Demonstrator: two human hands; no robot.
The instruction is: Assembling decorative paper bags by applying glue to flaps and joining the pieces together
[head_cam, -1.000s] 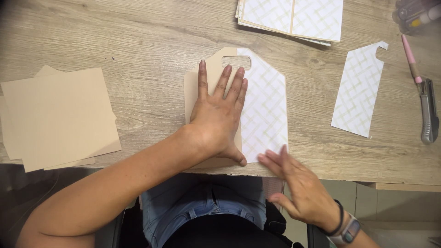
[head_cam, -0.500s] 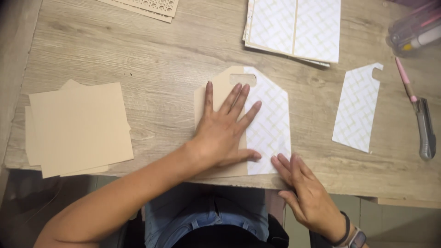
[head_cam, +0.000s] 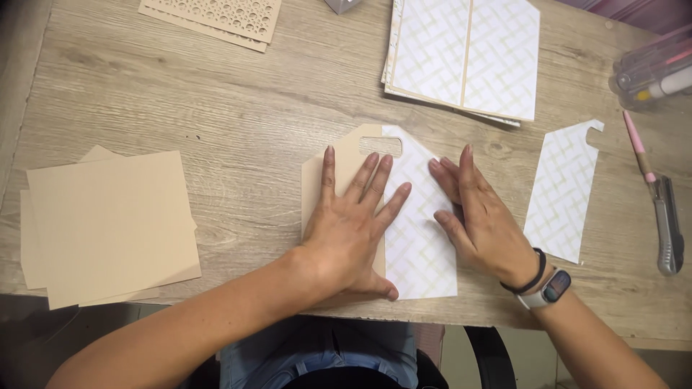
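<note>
A wooden table [head_cam: 216, 108] fills the frame. At its centre lies one tan card bag shape [head_cam: 339, 155] with a slot handle, a white lattice-patterned panel [head_cam: 418, 245] laid over its right half. It looks light, thin, flexible and easily creased, best held flat or by its edges. The left hand [head_cam: 353, 230] presses it down, fingers spread; the right hand [head_cam: 483, 216] rests flat on the panel's right edge, fingers close together. One second patterned panel [head_cam: 562, 191] lies right, one craft knife [head_cam: 667, 223] far right.
</note>
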